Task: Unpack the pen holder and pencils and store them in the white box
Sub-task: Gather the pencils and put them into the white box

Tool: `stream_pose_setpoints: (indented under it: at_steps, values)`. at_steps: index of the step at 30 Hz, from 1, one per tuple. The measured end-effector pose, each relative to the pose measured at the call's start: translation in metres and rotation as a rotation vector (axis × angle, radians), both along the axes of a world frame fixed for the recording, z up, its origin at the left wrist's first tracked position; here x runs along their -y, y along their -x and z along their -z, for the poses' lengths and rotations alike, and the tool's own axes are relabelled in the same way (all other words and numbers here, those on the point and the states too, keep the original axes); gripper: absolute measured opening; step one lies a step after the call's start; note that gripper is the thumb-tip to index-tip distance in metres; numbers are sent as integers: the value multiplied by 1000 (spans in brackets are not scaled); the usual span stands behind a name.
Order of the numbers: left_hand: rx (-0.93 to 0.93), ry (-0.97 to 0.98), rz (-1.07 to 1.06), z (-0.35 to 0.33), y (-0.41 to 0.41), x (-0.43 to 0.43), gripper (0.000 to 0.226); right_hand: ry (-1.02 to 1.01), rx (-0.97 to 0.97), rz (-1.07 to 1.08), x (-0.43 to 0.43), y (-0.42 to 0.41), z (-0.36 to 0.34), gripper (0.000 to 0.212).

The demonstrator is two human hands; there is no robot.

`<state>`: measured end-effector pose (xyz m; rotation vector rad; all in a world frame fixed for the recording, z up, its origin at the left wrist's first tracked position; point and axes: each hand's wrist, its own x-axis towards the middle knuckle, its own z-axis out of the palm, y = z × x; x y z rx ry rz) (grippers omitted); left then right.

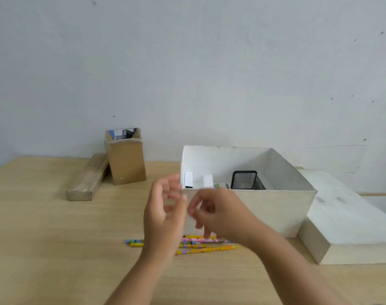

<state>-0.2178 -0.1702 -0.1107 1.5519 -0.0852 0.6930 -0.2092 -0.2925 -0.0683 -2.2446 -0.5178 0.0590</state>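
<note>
The open white box (275,208) stands on the table at centre right. Inside it a black mesh pen holder (244,180) leans toward the right wall, with pencil tips and two white cards beside it. Several colourful pencils (201,246) lie on the table in front of the box. My left hand (163,214) and my right hand (218,212) hover close together above the pencils, just before the box's front left corner. Both are blurred, fingers spread, and nothing shows in either.
A brown cardboard carton (126,159) stands open at the back left, with a flat clear-wrapped packet (88,179) leaning by it. The white lid (350,219) lies right of the box. The wooden table (55,238) meets a pale wall behind.
</note>
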Motion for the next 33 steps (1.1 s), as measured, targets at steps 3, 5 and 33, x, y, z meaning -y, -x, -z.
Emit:
stream_pose_setpoints:
  at_steps: [3, 5, 33]
  values:
    - [-226, -2, -66, 54, 15, -12, 36, 448, 177, 40, -9, 1, 53, 20]
    - [-319, -35, -103, 82, 25, -15, 45, 599, 272, 74, -12, 1, 85, 23]
    - [-370, 261, -377, 90, 27, -49, 19, 634, 316, 60, -57, 3, 115, 24]
